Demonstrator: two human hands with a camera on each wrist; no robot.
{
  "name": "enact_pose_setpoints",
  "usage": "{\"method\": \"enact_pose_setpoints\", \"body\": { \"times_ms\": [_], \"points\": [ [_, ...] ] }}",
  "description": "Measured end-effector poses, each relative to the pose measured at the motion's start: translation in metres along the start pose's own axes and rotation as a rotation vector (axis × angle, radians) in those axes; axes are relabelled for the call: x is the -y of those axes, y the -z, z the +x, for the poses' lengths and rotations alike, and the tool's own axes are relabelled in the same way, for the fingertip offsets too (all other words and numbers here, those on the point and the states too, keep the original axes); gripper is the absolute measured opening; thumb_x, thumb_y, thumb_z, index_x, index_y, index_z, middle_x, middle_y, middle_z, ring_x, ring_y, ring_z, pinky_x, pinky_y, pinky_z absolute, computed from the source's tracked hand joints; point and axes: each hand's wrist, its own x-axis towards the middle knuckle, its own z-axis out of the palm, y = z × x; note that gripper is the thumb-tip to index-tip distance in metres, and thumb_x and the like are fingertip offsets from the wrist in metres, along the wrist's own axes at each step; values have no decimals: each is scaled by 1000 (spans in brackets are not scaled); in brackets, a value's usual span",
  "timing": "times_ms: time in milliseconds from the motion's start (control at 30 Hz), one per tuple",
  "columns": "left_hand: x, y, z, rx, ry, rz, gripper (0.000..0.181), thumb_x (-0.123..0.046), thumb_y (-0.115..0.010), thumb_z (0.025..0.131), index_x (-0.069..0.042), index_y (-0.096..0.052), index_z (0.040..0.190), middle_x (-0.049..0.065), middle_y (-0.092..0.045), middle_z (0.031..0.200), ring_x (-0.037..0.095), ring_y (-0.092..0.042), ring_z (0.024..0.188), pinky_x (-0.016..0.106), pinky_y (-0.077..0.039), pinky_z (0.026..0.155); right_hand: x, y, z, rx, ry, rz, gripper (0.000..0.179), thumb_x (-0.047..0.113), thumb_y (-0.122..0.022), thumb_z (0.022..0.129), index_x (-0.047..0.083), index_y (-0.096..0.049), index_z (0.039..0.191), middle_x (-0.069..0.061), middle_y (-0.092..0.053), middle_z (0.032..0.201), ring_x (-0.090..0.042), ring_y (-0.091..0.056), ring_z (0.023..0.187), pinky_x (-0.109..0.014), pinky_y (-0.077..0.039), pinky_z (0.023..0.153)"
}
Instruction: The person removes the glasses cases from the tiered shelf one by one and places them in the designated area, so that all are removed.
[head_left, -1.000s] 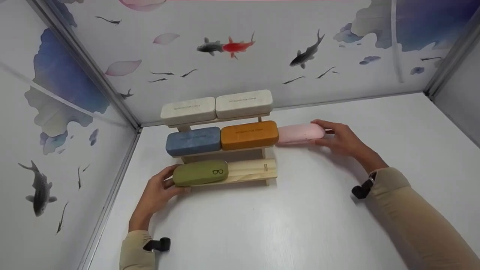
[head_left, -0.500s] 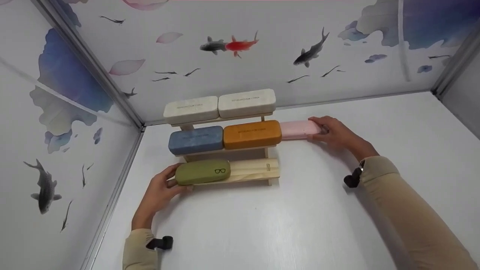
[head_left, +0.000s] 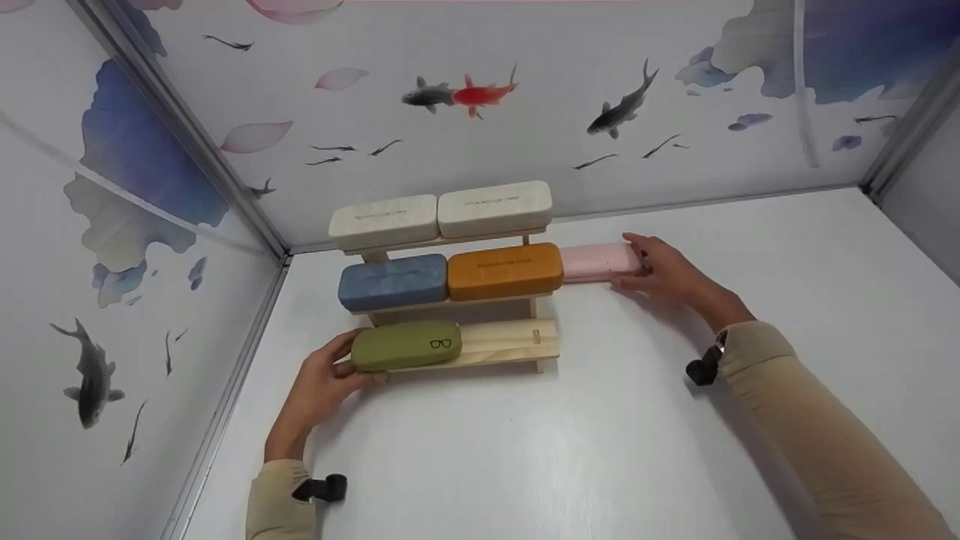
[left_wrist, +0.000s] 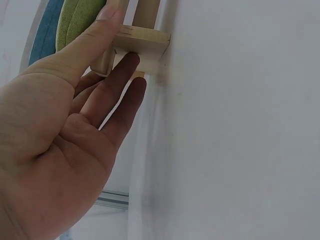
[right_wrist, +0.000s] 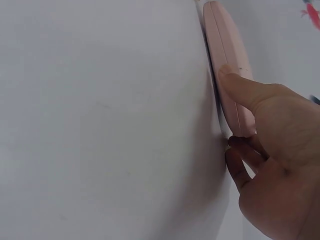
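First, left hand (head_left: pixel 319 382) clamped on left end of three-tier wooden rack (head_left: pixel 506 339), beside green glasses case (head_left: pixel 401 346). Middle tier: blue case (head_left: pixel 394 281), then orange case (head_left: pixel 506 271). Farther right: pink case (head_left: pixel 596 262) on desk (head_left: pixel 480 457), right end pinched by right hand (head_left: pixel 667 274).

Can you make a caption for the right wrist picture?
The right grip holds one end of a pink case.
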Motion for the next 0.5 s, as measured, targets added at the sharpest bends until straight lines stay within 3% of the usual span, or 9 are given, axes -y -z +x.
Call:
{"method": "enact_pose_setpoints", "body": {
  "times_ms": [100,300,400,500],
  "points": [
    [1,-1,0,-7,0,-1,88,-2,-89,88,-9,-45,164,20,-50,164,37,-65,138,28,-63,97,0,-1,-1,-21,10,-7,94,23,-80,101,0,-22,171,-31,-35,167,-48,-40,152,-64,-38,125],
    [1,-3,2,-7,-3,-3,88,1,-89,88,-8,-46,163,20,-52,163,36,-66,138,28,-63,98,4,0,-12,-127,66,-5,98,25,-83,99,1,-22,171,-30,-25,175,-51,-17,164,-69,-20,132],
    [1,-2,1,-6,-1,-3,87,1,-88,88,-9,-45,163,20,-52,163,36,-65,138,28,-63,98,9,-3,-18,-220,118,25,89,26,-81,101,3,-29,170,-27,-31,174,-49,-22,164,-70,-22,131],
    [2,0,0,-12,3,-4,87,1,-88,88,-9,-46,164,19,-51,164,36,-65,139,27,-63,98,19,-8,-23,-316,180,62,75,28,-78,103,6,-43,165,-21,-44,169,-43,-35,160,-67,-32,128]
  ]
}}
